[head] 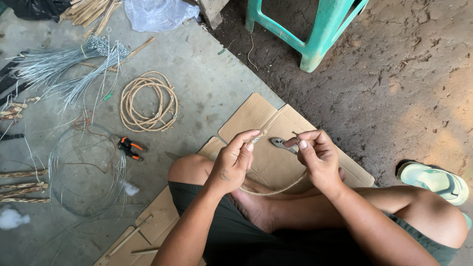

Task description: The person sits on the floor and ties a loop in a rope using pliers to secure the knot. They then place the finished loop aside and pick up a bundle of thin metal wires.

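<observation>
The person sits cross-legged on a sheet of cardboard [256, 116] laid on the floor, both hands raised above the knees. The left hand [234, 160] has its fingers [246, 140] pinched shut on one end of a thin tan cord [276, 191], thumb against forefinger. The right hand [318, 157] grips the other end the same way, its fingers [303, 143] closed tight around the cord. Between the two hands the cord hangs down in a loose loop that dips to the legs and the bare foot. The two pinched ends are held near each other but apart.

Just beyond the hands, a pair of metal pliers [280, 143] lies on the cardboard. Further left on the concrete floor lies a coil of tan rope [148, 101], and below it a pair of cutters with orange and black handles [129, 148]. Beside the cutters sits a large ring of thin wire [86, 170]. Bundles of cut grey wire [59, 66] lie fanned out near the top left, with bamboo sticks [91, 11] and a clear plastic bag [157, 14] above them. A green plastic stool [315, 29] stands on the bare earth at the top, and a pale green sandal [433, 180] lies at the right by the knee.
</observation>
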